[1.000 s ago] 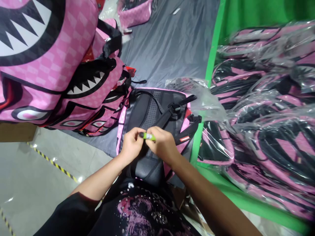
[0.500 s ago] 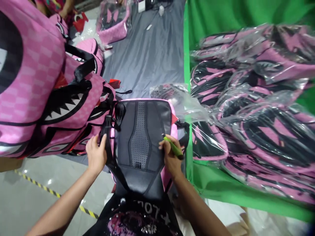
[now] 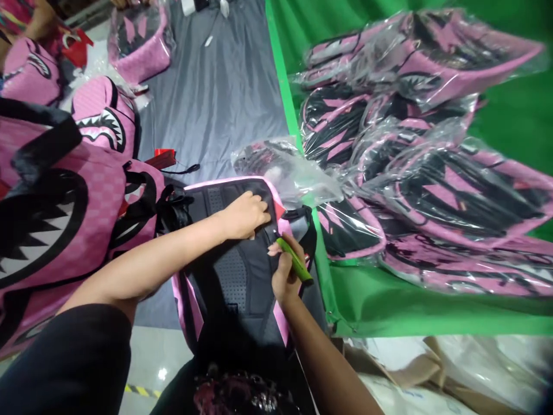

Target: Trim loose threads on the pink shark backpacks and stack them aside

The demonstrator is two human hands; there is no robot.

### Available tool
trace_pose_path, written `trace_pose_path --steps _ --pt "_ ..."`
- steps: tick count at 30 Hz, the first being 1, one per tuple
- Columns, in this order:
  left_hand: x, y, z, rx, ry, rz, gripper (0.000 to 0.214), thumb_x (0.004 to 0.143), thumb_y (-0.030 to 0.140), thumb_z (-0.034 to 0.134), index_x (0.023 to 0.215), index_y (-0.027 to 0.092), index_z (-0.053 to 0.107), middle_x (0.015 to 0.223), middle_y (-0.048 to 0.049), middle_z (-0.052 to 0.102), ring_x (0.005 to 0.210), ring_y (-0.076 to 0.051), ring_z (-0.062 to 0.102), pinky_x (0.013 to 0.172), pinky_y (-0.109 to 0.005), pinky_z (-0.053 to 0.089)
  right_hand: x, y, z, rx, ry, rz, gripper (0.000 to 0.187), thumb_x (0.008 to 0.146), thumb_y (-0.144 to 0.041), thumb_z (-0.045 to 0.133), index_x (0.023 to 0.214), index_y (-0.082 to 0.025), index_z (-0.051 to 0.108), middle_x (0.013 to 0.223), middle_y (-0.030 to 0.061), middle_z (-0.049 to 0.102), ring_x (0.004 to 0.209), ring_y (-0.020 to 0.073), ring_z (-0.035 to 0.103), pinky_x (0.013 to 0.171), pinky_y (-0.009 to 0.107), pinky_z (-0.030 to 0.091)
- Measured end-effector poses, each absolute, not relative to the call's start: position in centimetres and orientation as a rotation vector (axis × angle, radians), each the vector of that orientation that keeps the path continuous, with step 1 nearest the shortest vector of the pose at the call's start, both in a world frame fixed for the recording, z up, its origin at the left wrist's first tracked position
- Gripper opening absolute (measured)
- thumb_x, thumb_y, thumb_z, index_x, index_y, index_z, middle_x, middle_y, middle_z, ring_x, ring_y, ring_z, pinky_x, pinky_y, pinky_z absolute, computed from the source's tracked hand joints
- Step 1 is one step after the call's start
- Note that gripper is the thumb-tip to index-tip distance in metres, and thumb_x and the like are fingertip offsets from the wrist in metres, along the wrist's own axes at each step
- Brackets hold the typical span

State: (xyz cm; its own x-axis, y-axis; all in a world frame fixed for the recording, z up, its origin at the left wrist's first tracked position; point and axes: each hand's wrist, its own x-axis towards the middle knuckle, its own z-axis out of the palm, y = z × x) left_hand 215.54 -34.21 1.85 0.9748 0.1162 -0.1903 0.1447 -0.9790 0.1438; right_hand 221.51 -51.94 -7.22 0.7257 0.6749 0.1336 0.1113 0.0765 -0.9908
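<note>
A black and pink backpack lies on the table in front of me, its padded back panel facing up and its lower end against my body. My left hand is closed on the upper right of this panel. Its fingers are curled, and whatever is under them is hidden. Just below and to the right, my right hand grips a slim green-handled tool. The tool's small metal tip points up and left toward the panel's right edge, near the left fingers. I cannot tell whether the tip touches the fabric.
Pink shark-mouth backpacks crowd the left side. Plastic-wrapped backpacks are piled on the green cloth at right. A clear plastic bag lies beyond the backpack. Another person's arm shows at the far left, near a wrapped bag.
My left hand has left the strap on the left side and crossed to the panel's upper right. My right hand still holds the tool at the right edge. The view has shifted right.
</note>
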Motion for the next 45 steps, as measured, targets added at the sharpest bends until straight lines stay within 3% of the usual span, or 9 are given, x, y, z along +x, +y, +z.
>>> trace_pose_path --steps 6,11,14,18,22,26,31,36,45 --pt "214.8 -33.6 2.4 2.958 0.049 -0.387 0.017 0.078 0.032 0.075 0.085 0.018 0.066 0.088 -0.0060 0.063 0.089 -0.022 0.053 0.082 -0.036 0.035 222.2 -52.4 -9.2 -1.457 -0.716 0.516 0.031 0.093 -0.037 0.045 0.115 -0.018 0.056 0.084 0.0035 0.067 0.075 0.0187 0.066 0.075 0.038 0.055" --pt "213.9 -31.8 2.9 3.077 0.365 -0.236 0.045 0.078 0.062 0.066 0.084 0.017 0.069 0.092 -0.0080 0.060 0.103 -0.029 0.049 0.104 -0.053 0.030 222.9 -52.7 -10.1 -1.383 -0.712 0.612 0.031 0.092 -0.035 0.049 0.118 -0.019 0.056 0.084 0.0032 0.069 0.072 0.0181 0.067 0.071 0.035 0.057" --pt "213.5 -33.4 3.0 3.051 0.295 -0.225 0.032 0.083 0.049 0.067 0.090 0.018 0.068 0.102 -0.0064 0.060 0.116 -0.028 0.046 0.116 -0.057 0.018 223.4 -52.4 -9.4 -1.442 -0.679 0.651 0.029 0.092 -0.034 0.049 0.115 -0.019 0.059 0.080 0.0021 0.069 0.068 0.0168 0.066 0.068 0.033 0.057" --pt "213.0 -36.8 1.8 3.002 0.253 -0.239 0.028 0.085 0.041 0.067 0.103 0.019 0.066 0.096 -0.0059 0.061 0.109 -0.025 0.050 0.117 -0.057 0.021 223.9 -51.5 -7.8 -1.515 -0.517 0.704 0.022 0.090 -0.039 0.052 0.090 -0.019 0.062 0.063 -0.0023 0.060 0.051 0.0131 0.056 0.054 0.028 0.052" --pt "212.3 -38.5 -0.3 3.011 0.360 -0.110 0.014 0.089 0.029 0.062 0.096 0.020 0.068 0.092 -0.0054 0.063 0.109 -0.025 0.052 0.118 -0.057 0.022 224.1 -50.8 -6.6 -1.550 -0.410 0.745 0.025 0.083 -0.041 0.060 0.071 -0.020 0.056 0.058 -0.0031 0.056 0.046 0.0104 0.048 0.047 0.025 0.045" --pt "211.2 -38.7 -2.1 2.869 0.413 0.096 0.014 0.093 0.021 0.054 0.093 0.023 0.069 0.097 -0.0037 0.067 0.114 -0.021 0.054 0.119 -0.052 0.023 224.1 -50.8 -6.9 -1.610 -0.458 0.754 0.024 0.084 -0.040 0.060 0.071 -0.020 0.057 0.062 -0.0020 0.058 0.048 0.0109 0.050 0.049 0.025 0.045" --pt "210.8 -38.5 -2.8 2.749 0.452 0.056 0.017 0.095 0.025 0.052 0.094 0.024 0.068 0.098 -0.0020 0.068 0.115 -0.019 0.056 0.120 -0.051 0.023 224.3 -51.1 -8.1 -1.726 -0.666 0.685 0.022 0.086 -0.040 0.058 0.074 -0.021 0.060 0.067 -0.0006 0.062 0.057 0.0137 0.058 0.059 0.027 0.050" --pt "210.8 -38.5 -3.2 2.774 0.447 0.060 0.020 0.096 0.025 0.048 0.093 0.023 0.067 0.099 -0.0018 0.067 0.117 -0.019 0.055 0.120 -0.050 0.022 224.8 -51.0 -8.4 -1.792 -0.671 0.693 0.024 0.087 -0.041 0.057 0.074 -0.021 0.060 0.058 -0.0019 0.059 0.048 0.0128 0.054 0.049 0.026 0.046" --pt "210.7 -38.5 -3.6 2.687 0.480 0.098 0.017 0.095 0.024 0.050 0.091 0.024 0.067 0.098 -0.0007 0.066 0.118 -0.018 0.055 0.122 -0.047 0.020 225.0 -50.6 -7.8 -1.801 -0.719 0.704 0.025 0.086 -0.041 0.058 0.074 -0.020 0.062 0.055 -0.0023 0.059 0.047 0.0128 0.055 0.048 0.025 0.044"
